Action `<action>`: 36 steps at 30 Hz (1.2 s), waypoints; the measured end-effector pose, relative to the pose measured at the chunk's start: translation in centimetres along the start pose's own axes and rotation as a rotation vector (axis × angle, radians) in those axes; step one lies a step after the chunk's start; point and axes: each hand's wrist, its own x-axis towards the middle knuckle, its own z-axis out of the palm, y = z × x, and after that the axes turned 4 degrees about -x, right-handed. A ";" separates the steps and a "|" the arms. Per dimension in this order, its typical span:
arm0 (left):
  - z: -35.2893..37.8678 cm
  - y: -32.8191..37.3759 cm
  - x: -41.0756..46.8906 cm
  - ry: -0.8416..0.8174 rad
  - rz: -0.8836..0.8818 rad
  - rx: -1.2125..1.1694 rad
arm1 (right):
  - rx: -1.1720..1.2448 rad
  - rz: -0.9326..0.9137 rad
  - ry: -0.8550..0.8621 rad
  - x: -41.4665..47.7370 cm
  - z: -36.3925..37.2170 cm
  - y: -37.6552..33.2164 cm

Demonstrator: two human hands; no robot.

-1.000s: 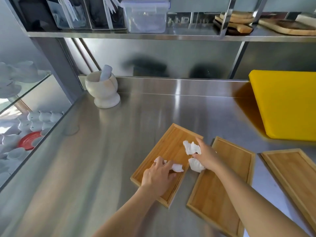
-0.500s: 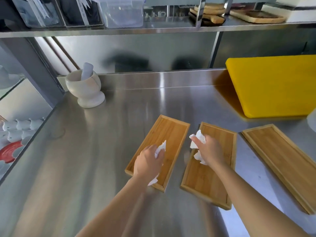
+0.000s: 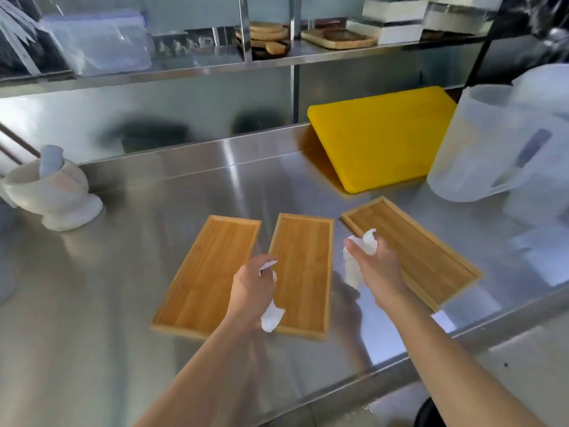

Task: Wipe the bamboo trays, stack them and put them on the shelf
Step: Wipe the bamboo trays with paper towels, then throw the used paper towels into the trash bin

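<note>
Three bamboo trays lie side by side on the steel counter: the left tray (image 3: 212, 266), the middle tray (image 3: 304, 257) and the right tray (image 3: 421, 251). My left hand (image 3: 251, 288) hovers over the gap between the left and middle trays, shut on a white paper wipe (image 3: 271, 315). My right hand (image 3: 377, 266) is lifted between the middle and right trays, shut on a second white paper wipe (image 3: 354, 263). The steel shelf (image 3: 197, 69) runs above the counter at the back.
A white mortar and pestle (image 3: 52, 192) stands at the far left. A yellow cutting board (image 3: 378, 137) leans at the back right, next to clear plastic jugs (image 3: 492, 143). The shelf holds a plastic box (image 3: 98, 41) and wooden boards (image 3: 338, 37). The counter's front edge runs close on the right.
The view has swung right, showing all three trays. Both hands have lifted off the trays with their wipes; my right hand moved from the middle tray toward the right one.
</note>
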 end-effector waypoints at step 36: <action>45.5 -5.3 -12.6 -0.681 0.196 0.375 | -0.127 0.481 0.458 -5.9 -29.1 40.3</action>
